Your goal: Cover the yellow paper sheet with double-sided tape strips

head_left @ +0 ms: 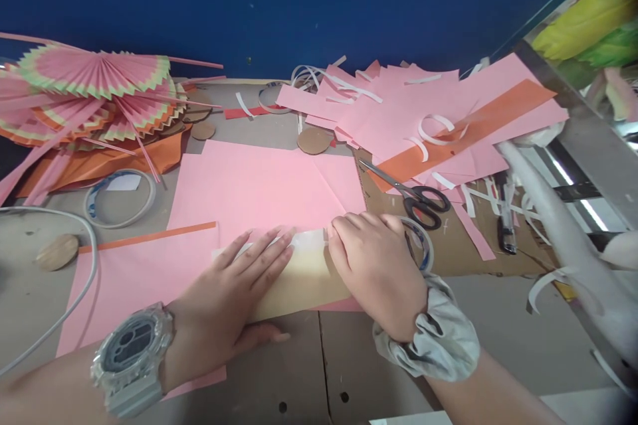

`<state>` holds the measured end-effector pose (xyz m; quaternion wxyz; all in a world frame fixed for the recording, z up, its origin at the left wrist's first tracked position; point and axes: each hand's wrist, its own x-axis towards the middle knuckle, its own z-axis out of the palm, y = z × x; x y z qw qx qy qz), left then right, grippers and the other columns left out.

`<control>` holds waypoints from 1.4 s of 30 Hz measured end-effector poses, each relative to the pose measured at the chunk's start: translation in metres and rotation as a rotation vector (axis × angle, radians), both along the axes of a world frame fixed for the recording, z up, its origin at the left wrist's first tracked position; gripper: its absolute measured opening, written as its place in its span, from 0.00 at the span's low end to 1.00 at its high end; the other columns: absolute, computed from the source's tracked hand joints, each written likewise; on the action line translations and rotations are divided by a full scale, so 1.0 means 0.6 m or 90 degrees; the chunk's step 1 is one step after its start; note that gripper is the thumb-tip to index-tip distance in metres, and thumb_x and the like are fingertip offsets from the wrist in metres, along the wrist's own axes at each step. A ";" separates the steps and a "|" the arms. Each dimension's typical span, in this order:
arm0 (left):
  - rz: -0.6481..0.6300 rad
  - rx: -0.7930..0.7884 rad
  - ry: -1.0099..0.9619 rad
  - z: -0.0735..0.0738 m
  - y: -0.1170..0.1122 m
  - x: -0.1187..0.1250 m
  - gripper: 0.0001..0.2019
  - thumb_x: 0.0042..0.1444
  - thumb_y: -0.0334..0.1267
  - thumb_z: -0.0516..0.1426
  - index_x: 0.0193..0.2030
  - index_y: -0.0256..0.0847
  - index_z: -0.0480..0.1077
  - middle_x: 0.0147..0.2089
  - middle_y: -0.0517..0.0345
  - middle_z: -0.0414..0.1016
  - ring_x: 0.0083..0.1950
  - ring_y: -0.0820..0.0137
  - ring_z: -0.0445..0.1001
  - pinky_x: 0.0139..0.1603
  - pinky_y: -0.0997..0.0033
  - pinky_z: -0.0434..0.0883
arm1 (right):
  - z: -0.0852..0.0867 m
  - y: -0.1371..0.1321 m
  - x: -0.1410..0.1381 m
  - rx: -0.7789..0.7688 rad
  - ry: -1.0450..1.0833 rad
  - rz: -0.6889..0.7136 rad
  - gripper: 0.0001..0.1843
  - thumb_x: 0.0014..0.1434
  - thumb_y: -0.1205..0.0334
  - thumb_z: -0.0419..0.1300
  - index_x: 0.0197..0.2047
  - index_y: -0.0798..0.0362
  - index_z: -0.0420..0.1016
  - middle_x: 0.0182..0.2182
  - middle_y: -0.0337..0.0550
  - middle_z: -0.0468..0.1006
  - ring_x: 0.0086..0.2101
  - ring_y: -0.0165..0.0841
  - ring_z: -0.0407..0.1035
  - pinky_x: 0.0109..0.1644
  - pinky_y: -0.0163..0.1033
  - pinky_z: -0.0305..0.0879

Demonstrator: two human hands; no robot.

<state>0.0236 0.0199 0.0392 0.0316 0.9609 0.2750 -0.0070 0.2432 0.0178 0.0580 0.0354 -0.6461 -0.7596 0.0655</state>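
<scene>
My left hand lies flat on a cream-yellow sheet of paper, fingers stretched out and the thumb pointing right. Along that sheet's far edge runs a whitish strip, partly under my fingertips. My right hand is curled closed over the sheet's right end; what its fingers hold, if anything, is hidden. Beneath and beyond the cream sheet are pink paper sheets. A tape roll shows partly behind my right hand. Scissors with black handles lie just beyond it.
Pleated pink paper fans stand at the back left, near another tape roll. A pink sheet with an orange edge lies left, crossed by a white cable. Pink sheets pile up back right, near a utility knife.
</scene>
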 end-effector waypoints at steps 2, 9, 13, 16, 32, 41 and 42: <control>0.018 0.010 0.008 0.010 -0.010 0.006 0.42 0.55 0.63 0.44 0.65 0.28 0.53 0.69 0.45 0.46 0.68 0.55 0.46 0.66 0.54 0.41 | -0.001 0.001 -0.001 -0.006 -0.001 0.001 0.12 0.62 0.68 0.45 0.29 0.52 0.64 0.27 0.38 0.72 0.33 0.34 0.64 0.41 0.42 0.46; 0.040 0.033 -0.036 0.018 -0.013 0.059 0.38 0.58 0.61 0.43 0.63 0.28 0.56 0.68 0.44 0.49 0.67 0.53 0.48 0.66 0.54 0.42 | -0.003 0.005 0.002 -0.022 0.016 0.049 0.12 0.62 0.67 0.45 0.29 0.53 0.65 0.28 0.39 0.71 0.33 0.33 0.63 0.41 0.41 0.47; 0.030 -0.008 -0.041 -0.006 -0.001 0.069 0.43 0.57 0.64 0.41 0.66 0.25 0.49 0.69 0.41 0.45 0.69 0.54 0.45 0.66 0.56 0.43 | 0.002 0.000 0.003 0.011 0.010 0.036 0.12 0.62 0.68 0.46 0.29 0.52 0.65 0.26 0.38 0.70 0.32 0.33 0.63 0.42 0.41 0.47; 0.029 -0.025 -0.045 -0.013 -0.001 0.065 0.44 0.56 0.65 0.41 0.66 0.24 0.48 0.69 0.39 0.43 0.69 0.53 0.42 0.66 0.55 0.42 | 0.008 -0.003 0.003 0.019 -0.003 0.014 0.11 0.61 0.68 0.47 0.28 0.51 0.64 0.24 0.37 0.71 0.30 0.33 0.63 0.40 0.41 0.47; 0.029 -0.055 -0.057 -0.015 -0.004 0.059 0.42 0.57 0.62 0.43 0.66 0.25 0.47 0.69 0.38 0.40 0.69 0.52 0.43 0.65 0.53 0.43 | 0.014 -0.010 0.013 0.090 0.055 -0.067 0.06 0.62 0.65 0.49 0.35 0.51 0.65 0.25 0.37 0.75 0.23 0.31 0.64 0.30 0.37 0.54; 0.028 -0.043 -0.063 -0.016 -0.002 0.063 0.42 0.57 0.61 0.43 0.66 0.24 0.48 0.69 0.38 0.42 0.69 0.52 0.44 0.66 0.54 0.43 | 0.014 -0.005 0.028 0.072 0.043 -0.113 0.11 0.63 0.62 0.49 0.49 0.51 0.63 0.38 0.42 0.77 0.27 0.33 0.68 0.32 0.39 0.56; 0.028 -0.042 -0.063 -0.016 -0.003 0.063 0.41 0.57 0.61 0.43 0.66 0.25 0.48 0.69 0.38 0.42 0.69 0.52 0.44 0.66 0.54 0.43 | 0.014 -0.003 0.031 0.063 0.048 -0.104 0.09 0.63 0.60 0.49 0.45 0.51 0.64 0.36 0.41 0.76 0.27 0.33 0.67 0.33 0.40 0.56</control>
